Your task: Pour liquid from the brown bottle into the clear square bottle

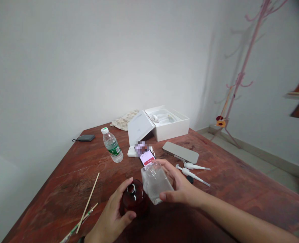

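Note:
My left hand (pixel 115 211) is wrapped round a dark brown glass bottle (pixel 136 199) whose round mouth is uncapped and faces up. In my right hand (pixel 178 189) is a clear square bottle (pixel 155 184), tilted, with its neck toward the far side and its contents hard to make out. The two bottles are side by side, close together; whether they touch I cannot tell. Beyond the clear bottle lies a phone (pixel 147 158) with a lit screen. Two white pump heads (pixel 193 174) with thin tubes lie to the right, beside a dark round cap (pixel 190 179).
A water bottle (pixel 112 146) stands at the left. Chopsticks (pixel 88 202), one still wrapped, lie at front left. Behind are an open white box (pixel 172 130), a grey flat case (pixel 181 152), a cloth (pixel 124 120) and a dark power bank (pixel 86 138). A pink coat rack (pixel 248 64) stands right.

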A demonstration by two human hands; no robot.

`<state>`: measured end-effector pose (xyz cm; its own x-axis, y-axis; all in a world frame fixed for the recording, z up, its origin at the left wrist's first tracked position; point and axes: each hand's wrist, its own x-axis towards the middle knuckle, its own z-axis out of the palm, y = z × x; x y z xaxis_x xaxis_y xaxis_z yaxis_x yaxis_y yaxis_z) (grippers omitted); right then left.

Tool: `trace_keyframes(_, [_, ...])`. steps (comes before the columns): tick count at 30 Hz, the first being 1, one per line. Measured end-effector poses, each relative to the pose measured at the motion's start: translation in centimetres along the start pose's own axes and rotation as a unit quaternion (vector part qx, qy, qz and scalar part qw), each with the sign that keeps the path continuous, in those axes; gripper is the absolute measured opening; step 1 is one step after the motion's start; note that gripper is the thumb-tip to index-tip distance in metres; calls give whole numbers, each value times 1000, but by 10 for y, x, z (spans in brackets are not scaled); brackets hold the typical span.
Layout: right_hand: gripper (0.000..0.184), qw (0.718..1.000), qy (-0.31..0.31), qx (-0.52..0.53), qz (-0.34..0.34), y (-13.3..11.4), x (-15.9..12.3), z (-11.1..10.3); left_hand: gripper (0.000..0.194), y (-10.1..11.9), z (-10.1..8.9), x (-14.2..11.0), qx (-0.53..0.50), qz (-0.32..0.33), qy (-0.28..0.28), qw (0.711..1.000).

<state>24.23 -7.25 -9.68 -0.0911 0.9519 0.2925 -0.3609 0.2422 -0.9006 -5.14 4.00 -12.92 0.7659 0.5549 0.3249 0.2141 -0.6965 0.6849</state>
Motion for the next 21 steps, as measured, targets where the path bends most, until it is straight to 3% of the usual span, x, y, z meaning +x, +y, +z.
trace_keyframes(21, [85, 1000, 2, -7, 0, 0, 0, -1, 85, 7, 2, 0, -5, -5, -1, 1000])
